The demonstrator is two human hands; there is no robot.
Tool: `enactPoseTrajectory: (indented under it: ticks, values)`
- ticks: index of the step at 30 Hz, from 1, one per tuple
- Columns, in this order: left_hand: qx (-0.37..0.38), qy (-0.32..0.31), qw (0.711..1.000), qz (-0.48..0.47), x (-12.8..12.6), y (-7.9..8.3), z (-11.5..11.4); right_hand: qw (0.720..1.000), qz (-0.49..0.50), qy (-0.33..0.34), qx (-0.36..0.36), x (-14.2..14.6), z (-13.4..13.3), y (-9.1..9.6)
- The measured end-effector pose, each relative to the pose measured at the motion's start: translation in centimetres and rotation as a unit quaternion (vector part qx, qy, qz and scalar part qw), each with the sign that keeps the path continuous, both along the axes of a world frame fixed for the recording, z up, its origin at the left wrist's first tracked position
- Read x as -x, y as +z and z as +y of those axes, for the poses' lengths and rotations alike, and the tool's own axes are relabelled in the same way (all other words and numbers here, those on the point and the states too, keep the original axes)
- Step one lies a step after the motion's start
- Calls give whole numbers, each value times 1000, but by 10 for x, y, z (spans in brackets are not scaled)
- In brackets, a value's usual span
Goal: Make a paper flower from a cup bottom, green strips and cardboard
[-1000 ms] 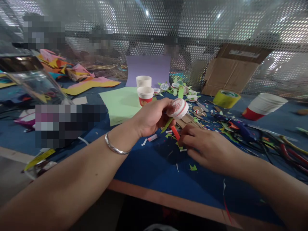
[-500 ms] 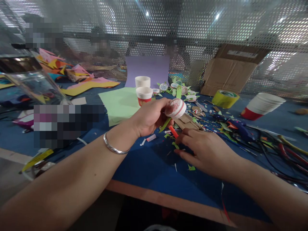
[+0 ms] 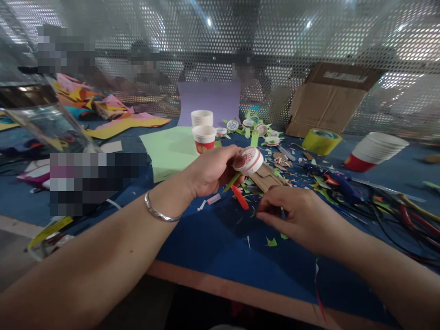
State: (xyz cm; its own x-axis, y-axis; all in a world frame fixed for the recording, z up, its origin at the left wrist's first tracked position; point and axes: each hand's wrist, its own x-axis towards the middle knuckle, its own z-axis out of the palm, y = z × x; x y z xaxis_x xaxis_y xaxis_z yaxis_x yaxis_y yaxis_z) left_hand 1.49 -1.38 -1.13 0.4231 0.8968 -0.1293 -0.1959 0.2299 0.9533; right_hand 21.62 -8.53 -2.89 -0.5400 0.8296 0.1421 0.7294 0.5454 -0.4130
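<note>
My left hand point(image 3: 210, 170) is closed round a small white paper-cup bottom with a red pattern point(image 3: 248, 160), held up over the blue table point(image 3: 213, 233); a green paper strip point(image 3: 231, 181) hangs from it. A silver bangle point(image 3: 158, 211) sits on that wrist. My right hand point(image 3: 296, 215) hovers low to the right with fingers pinched together; what they hold is too small to make out. A red strip point(image 3: 239, 197) lies between the hands. Brown cardboard pieces point(image 3: 266, 178) lie just behind.
Paper cups point(image 3: 203, 137) stand on a light green sheet point(image 3: 170, 149). Yellow tape roll point(image 3: 321, 140), a stack of cups lying down point(image 3: 374, 150), a cardboard box point(image 3: 335, 98), a glue gun and cables point(image 3: 347, 188) lie right. Coloured paper scraps cover the table; a glass jar point(image 3: 44, 121) stands left.
My right hand has drawn slightly right and lifted off the scraps, fingers pinching. The left hand with the cup bottom has lowered a little.
</note>
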Motion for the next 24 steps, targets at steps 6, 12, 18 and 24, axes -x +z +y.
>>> enactPoseTrajectory:
  ticks: [6, 12, 18, 24]
  values:
    - [12, -2, 1000, 11, -1, 2, -1, 998, 42, -3, 45, -1, -2, 4]
    - [28, 10, 999, 14, -3, 2, -3, 968, 201, -49, 139, -5, -1, 6]
    - [-6, -22, 1000, 16, -4, -5, 0, 944, 271, -83, 167, -5, 2, 13]
    - [-20, -42, 999, 28, -5, -5, -3, 948, 273, -74, 146, -2, 0, 13]
